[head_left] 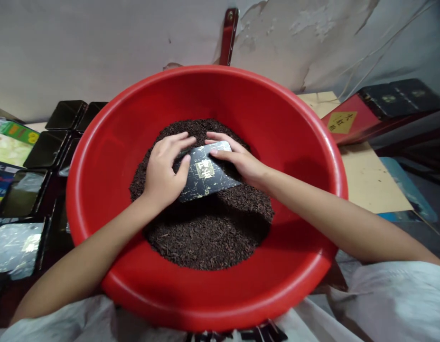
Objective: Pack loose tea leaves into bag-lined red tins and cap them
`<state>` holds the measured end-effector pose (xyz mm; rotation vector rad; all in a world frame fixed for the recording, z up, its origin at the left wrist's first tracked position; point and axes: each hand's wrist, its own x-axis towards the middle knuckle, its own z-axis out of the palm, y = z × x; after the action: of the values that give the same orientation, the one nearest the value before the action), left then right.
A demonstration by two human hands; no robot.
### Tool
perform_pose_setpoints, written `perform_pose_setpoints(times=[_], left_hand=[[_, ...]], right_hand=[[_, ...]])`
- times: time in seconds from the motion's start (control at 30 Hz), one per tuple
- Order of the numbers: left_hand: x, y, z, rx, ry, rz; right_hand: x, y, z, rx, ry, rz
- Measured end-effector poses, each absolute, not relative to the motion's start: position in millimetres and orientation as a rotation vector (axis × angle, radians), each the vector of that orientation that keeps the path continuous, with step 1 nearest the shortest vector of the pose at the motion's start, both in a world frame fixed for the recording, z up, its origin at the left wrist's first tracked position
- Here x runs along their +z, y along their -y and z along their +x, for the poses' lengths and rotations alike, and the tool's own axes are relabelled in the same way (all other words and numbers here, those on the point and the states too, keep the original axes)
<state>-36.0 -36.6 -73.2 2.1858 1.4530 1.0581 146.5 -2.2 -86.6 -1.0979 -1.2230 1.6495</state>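
A big red plastic basin (pixel 284 118) fills the middle of the view and holds a heap of dark loose tea leaves (pixel 205 232). A black rectangular tin (pixel 205 175) with a gold label lies tilted in the leaves. My left hand (pixel 164 168) grips the tin's left end, fingers curled over its top edge and thumb on its face. My right hand (pixel 237 159) holds the tin's right end, fingers laid over the upper edge. Part of the tin's far edge is hidden under my fingers.
Several open black tins (pixel 65 114) stand in rows to the left, some lined with foil bags (pixel 16 247). A red box (pixel 348 123) and black tins (pixel 401 97) lie at the right on a wooden tabletop (pixel 369 180). A peeling wall rises behind.
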Motion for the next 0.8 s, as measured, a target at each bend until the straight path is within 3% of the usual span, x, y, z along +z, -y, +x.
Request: perform_pose_setpoints(times=[0.1, 0.17, 0.47, 0.8], left_hand=[[-69.5, 49.2, -39.7, 0.600, -1.362, 2.490], [-71.8, 51.9, -42.8, 0.480, -1.346, 2.556], [-70.6, 24.5, -53.7, 0.352, -1.237, 2.640], [-70.1, 24.2, -70.3, 0.453, -1.208, 2.599]], right_hand=[[-92.3, 2.6, 147.8, 1.724, 1.166, -1.011], [-96.2, 1.3, 147.0, 1.767, 1.142, -0.967], [-102.6, -5.6, 143.5, 1.732, 1.167, -0.995], [-110.4, 4.4, 158.5, 1.294, 1.815, -0.783]])
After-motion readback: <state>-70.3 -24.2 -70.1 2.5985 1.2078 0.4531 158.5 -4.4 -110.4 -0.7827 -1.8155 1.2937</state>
